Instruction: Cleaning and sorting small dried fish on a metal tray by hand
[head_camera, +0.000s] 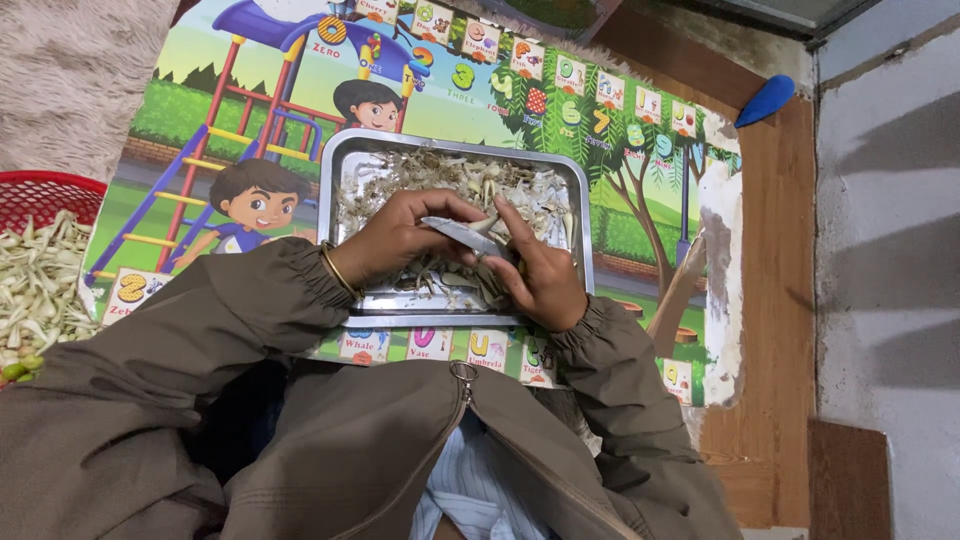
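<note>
Grip: left hand (395, 240) clamped on knife (462, 236); right hand (540, 270) pinching a pale stalk (487, 224).
Steel tray (585, 240), centre: dried shreds.
Red basket (40, 190), left edge: pale cuttings.

Near the middle of the frame a rectangular metal tray (340, 165) holds a heap of pale, dry plant trimmings (520, 185), and both hands work over it: the left hand (395, 240) grips a knife (462, 234) whose blade points right, while the right hand (538, 272) pinches a small pale piece (487, 222) against the blade. The tray rests on a bright children's play mat (200, 110) printed with cartoon figures and a slide. At the left edge a red basket (40, 190) holds pale green cut pieces (35, 290), a blue object (766, 100) lies at the upper right, and olive jacket sleeves (200, 320) fill the lower frame.
</note>
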